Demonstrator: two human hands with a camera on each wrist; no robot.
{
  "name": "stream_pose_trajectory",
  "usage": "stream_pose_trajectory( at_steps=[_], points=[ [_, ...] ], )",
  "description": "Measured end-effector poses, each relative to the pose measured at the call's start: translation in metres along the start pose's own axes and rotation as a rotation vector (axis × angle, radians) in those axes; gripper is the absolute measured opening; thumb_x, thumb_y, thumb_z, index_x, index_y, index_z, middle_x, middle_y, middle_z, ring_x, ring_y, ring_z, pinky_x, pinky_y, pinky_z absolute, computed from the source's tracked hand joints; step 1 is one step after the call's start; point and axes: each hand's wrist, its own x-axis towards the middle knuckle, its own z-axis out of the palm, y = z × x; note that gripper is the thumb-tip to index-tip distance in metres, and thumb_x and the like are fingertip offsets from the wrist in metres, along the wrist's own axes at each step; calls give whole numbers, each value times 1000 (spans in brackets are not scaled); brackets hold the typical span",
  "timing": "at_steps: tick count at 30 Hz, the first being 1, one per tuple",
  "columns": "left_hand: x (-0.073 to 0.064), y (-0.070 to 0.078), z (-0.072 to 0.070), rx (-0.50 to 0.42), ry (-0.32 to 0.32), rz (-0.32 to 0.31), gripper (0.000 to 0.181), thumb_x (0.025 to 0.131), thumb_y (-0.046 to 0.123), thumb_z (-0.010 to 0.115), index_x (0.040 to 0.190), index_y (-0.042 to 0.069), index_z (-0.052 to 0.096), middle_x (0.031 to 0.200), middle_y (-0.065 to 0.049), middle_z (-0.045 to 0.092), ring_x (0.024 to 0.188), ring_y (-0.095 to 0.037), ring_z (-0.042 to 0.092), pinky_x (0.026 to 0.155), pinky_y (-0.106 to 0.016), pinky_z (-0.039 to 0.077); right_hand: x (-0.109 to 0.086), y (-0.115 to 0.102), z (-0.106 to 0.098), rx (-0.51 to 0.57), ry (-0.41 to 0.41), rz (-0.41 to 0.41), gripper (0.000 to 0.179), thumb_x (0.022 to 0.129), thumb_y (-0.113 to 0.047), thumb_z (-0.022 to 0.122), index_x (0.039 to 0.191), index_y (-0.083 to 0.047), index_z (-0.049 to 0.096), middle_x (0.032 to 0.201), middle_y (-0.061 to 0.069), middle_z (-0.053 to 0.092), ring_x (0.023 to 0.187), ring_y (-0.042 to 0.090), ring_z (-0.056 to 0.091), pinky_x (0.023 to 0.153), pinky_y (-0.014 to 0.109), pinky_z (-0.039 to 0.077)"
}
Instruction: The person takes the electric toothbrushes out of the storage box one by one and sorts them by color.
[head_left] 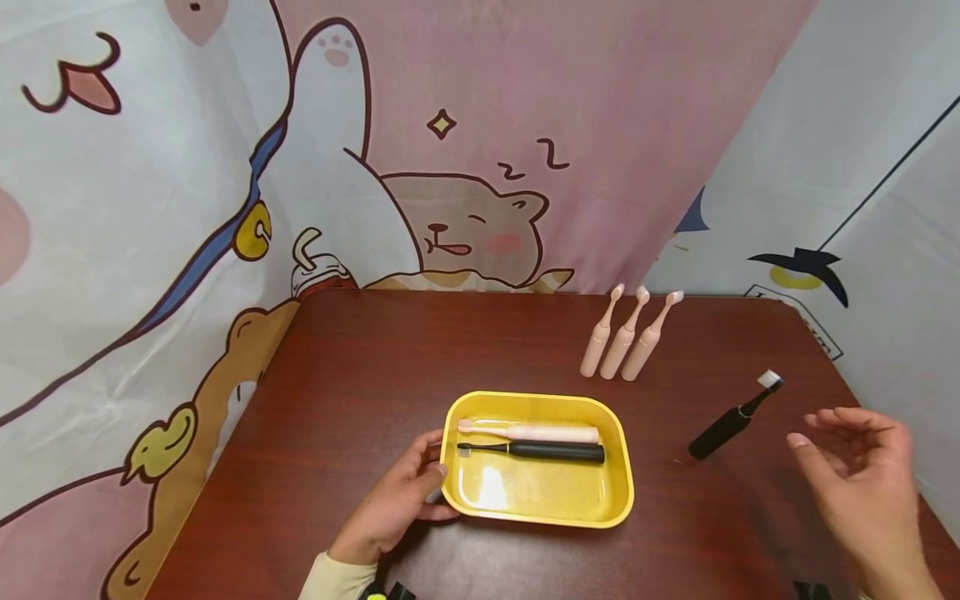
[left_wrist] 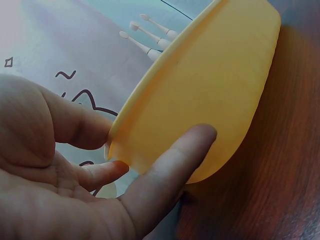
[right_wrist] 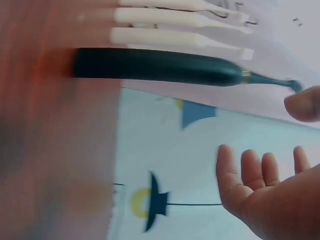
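At the left end of a yellow tray (head_left: pixel 540 520), my left hand (head_left: pixel 401 496) grips the rim, with thumb and fingers spread against the outer wall (left_wrist: pixel 200 85). Inside the tray lie a pink electric toothbrush (head_left: pixel 555 433) and a black electric toothbrush (head_left: pixel 558 451), side by side, heads to the left. Another black electric toothbrush (head_left: pixel 723 429) stands upright on the table to the tray's right. My right hand (head_left: pixel 862 467) hovers just right of it, fingers loosely bent and apart, holding nothing. In the right wrist view, the thumb is near the head of this standing toothbrush (right_wrist: pixel 160 66).
Three pink electric toothbrushes (head_left: pixel 621 350) stand upright in a row behind the tray, toward the table's back edge. The dark red-brown table (head_left: pixel 360 367) meets a cartoon-printed cloth (head_left: pixel 465 100) at the back and sides.
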Motion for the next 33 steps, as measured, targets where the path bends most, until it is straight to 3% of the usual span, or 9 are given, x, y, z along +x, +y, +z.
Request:
stream_pose_trajectory(
  at_steps=[2,5,6,8,12,18,23,27,33],
  points=[
    [-1,0,0,-1,-1,0,51,106,11,41,153,7,22,150,-28,31,117,-38,57,79,-52,59,-5,-11,-3,-24,55,-17,60,86,9,65,136,-14,42,113,-13,51,101,-2,54,75,0,45],
    [-1,1,0,-2,-3,1,51,106,12,41,153,7,22,150,-28,31,117,-38,57,80,-52,59,-13,-28,-4,-15,66,-159,56,84,14,64,133,-7,46,110,-11,53,96,-1,56,72,1,45],
    [-1,1,0,-3,-3,0,51,106,12,41,153,7,22,150,-28,31,118,-38,57,80,-52,59,-15,-34,-3,50,42,-220,53,82,18,63,130,0,48,110,-6,55,96,2,58,72,3,47],
    [-1,1,-1,-3,-3,-1,51,106,13,41,153,8,22,150,-28,31,117,-38,57,80,-52,59,-18,-46,1,101,-36,-352,49,80,23,62,124,9,49,111,-1,57,98,5,60,75,5,49],
    [-1,0,-1,-5,-2,-1,51,106,12,41,153,8,22,150,-28,31,117,-37,57,79,-52,59,-24,-71,18,77,-256,-481,43,79,22,65,119,11,54,114,6,59,101,6,61,77,7,51],
    [-1,0,0,-1,2,10,50,106,11,41,152,7,24,149,-28,32,117,-36,57,79,-52,59,-25,-95,57,-250,-519,-674,47,82,-3,79,121,-22,60,115,-11,59,90,-4,60,71,11,53],
    [0,-1,0,3,11,13,50,105,10,41,152,6,24,149,-29,33,117,-36,57,78,-51,60,-23,-104,96,-396,-742,-835,45,84,-16,79,124,-25,60,119,-13,60,97,1,59,78,27,58],
    [-1,-1,-1,6,13,15,50,105,10,41,152,6,24,148,-29,33,117,-35,57,78,-51,60,-26,-107,124,-483,-875,-916,42,87,-18,77,126,-21,62,120,-10,62,102,4,59,85,30,57],
    [0,-3,-2,3,5,21,50,105,11,42,152,6,24,148,-29,33,118,-34,57,78,-51,60,-32,-110,157,-505,-1001,-943,41,86,-13,76,123,-27,63,115,-14,64,105,5,60,89,31,56]
  ],
)
